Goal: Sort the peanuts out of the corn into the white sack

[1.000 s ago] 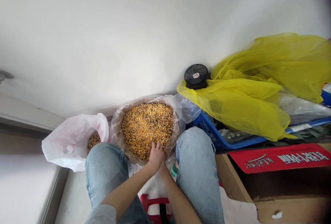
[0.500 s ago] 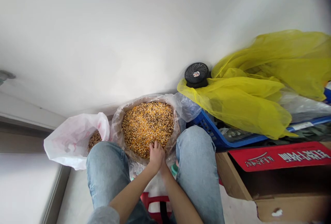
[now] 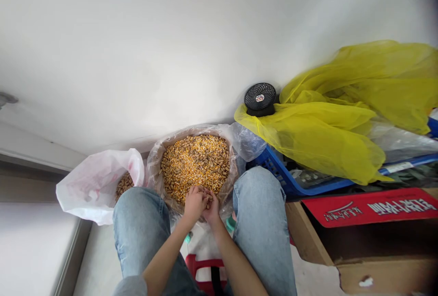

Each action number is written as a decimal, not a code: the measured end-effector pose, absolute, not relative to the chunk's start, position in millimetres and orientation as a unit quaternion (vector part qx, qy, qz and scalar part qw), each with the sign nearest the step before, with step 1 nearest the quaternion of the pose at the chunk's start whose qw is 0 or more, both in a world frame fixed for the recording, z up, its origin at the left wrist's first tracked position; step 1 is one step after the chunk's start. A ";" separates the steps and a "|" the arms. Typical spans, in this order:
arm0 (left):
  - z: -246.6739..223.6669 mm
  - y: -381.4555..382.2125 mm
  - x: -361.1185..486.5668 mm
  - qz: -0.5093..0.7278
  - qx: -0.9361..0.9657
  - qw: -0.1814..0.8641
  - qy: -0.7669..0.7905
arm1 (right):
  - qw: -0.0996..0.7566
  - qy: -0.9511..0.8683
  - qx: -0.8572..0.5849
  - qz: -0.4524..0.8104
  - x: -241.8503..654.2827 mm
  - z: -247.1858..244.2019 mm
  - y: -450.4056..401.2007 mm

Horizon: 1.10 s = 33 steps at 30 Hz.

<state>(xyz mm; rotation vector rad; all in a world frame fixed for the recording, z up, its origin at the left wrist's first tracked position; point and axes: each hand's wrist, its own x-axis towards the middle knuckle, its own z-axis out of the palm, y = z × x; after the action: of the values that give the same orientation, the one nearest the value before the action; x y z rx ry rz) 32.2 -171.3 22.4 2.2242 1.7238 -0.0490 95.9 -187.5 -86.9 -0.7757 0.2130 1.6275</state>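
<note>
A bowl-like opening lined with a clear plastic bag [image 3: 155, 157] holds yellow and white corn kernels [image 3: 185, 163] mixed with brown, oblong nuts like peanuts in the shell. At its near edge my two hands meet. My right hand [image 3: 213, 209] is cupped around a few brown nuts [image 3: 207, 198]. Against it, my left hand [image 3: 193, 204] has its fingers curled together over the same nuts; the fingertips are partly hidden.
A white plastic bag [image 3: 92, 186] of brown nuts [image 3: 124, 183] lies left. To the right are a black fan [image 3: 260, 98], yellow mesh [image 3: 318, 132], a blue basket [image 3: 278, 168] and a cardboard box [image 3: 308, 234]. My knees flank the corn; a white wall rises behind.
My hands have shifted apart slightly, the left one moving left and back towards me. Brown nuts now show between them in the cupped right hand.
</note>
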 end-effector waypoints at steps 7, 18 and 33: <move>7.4 -143.5 -24.8 -0.179 0.682 0.095 0.703 | 0.579 0.189 -0.319 0.726 97.8 -78.8 -189.7; -33.8 -108.3 -10.4 -0.142 0.718 0.147 0.666 | 0.581 0.178 -0.322 0.726 97.0 -72.3 -190.7; 4.6 -157.6 23.0 0.083 0.808 0.307 0.496 | 0.605 0.184 -0.301 0.714 93.3 -79.9 -181.0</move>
<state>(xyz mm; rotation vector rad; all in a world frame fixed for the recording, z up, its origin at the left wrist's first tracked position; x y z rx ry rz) 23.0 -157.6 4.6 2.1378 1.3132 0.2190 93.3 -181.0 -79.9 -0.6951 0.4260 1.6506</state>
